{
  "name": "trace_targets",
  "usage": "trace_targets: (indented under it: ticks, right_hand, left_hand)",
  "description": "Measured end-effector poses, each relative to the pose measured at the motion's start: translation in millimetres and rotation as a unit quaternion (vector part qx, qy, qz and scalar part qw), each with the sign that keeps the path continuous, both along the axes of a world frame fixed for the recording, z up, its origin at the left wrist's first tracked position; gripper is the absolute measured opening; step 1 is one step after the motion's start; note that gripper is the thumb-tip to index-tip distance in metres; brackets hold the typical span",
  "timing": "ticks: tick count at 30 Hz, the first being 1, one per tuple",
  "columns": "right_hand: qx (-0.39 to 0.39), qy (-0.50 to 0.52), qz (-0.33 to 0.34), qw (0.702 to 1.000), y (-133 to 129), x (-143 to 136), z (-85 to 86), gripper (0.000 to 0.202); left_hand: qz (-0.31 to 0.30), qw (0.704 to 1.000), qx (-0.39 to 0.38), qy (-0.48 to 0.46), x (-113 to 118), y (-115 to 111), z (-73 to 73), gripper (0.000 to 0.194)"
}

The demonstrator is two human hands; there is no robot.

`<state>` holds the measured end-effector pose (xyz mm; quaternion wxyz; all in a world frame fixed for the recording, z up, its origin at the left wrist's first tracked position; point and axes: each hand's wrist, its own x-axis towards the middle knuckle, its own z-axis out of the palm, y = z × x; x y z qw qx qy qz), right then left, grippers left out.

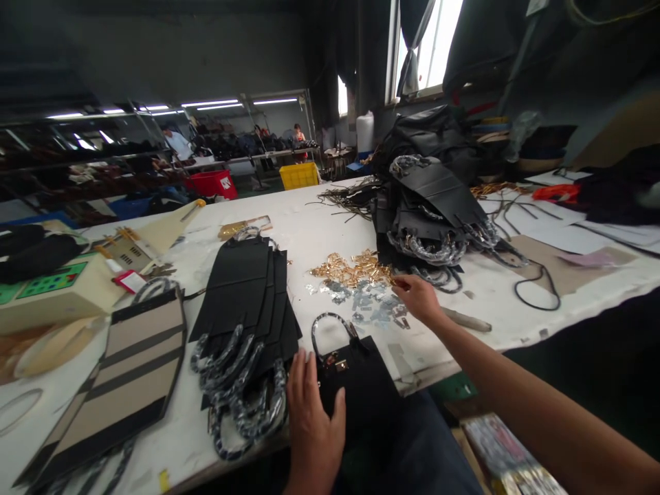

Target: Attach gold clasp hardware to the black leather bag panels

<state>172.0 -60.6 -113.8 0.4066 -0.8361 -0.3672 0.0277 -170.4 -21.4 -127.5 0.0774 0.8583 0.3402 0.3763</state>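
Observation:
My left hand (315,419) lies with fingers stretched out at the left edge of a black handbag panel (361,381). That panel has a plastic-wrapped handle (330,319) and a small gold fitting (341,365), and it sits at the table's front edge. My right hand (419,297) reaches to the right side of a heap of gold metal fittings (350,269), thumb and fingers pinched together. What is between those fingertips is too small to make out. Flat silver metal plates (374,302) are scattered just below the gold heap.
Left of my left hand are stacked black bag panels (234,285) with wrapped handles. A beige-and-black panel (131,350) lies farther left, near a machine (77,289). Piled black bags (427,199) stand at the back right. A grey stick (468,320) lies by my right forearm.

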Motion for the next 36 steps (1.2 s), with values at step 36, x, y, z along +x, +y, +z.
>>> trace_targets:
  ticks: [36]
  right_hand:
    - [0.219,0.225,0.093,0.945,-51,-155,-31.3,0.019]
  left_hand:
    - [-0.195,0.908,-0.342,0.146,79,51,69.5,0.027]
